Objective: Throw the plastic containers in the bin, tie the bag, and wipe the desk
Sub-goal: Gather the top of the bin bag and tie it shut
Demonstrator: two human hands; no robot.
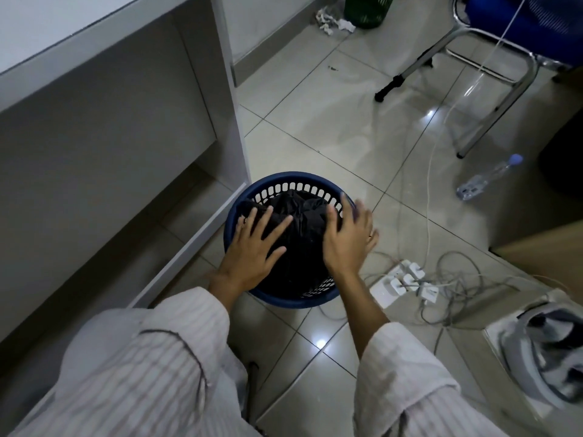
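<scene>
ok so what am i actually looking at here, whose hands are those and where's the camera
There is no machine here. The camera sits on a person's head and looks down, so you see their own two arms in striped sleeves.

Both hands reach into a round blue bin standing on the tiled floor beside a grey desk. A black bag lines the bin. The left hand lies flat on the bag with fingers spread. The right hand also has straight fingers and rests against the bag near the bin's rim. Neither hand grips anything.

Also on the floor: a plastic water bottle lying on its side, a white power strip with tangled cables, and a chair's metal legs.
</scene>
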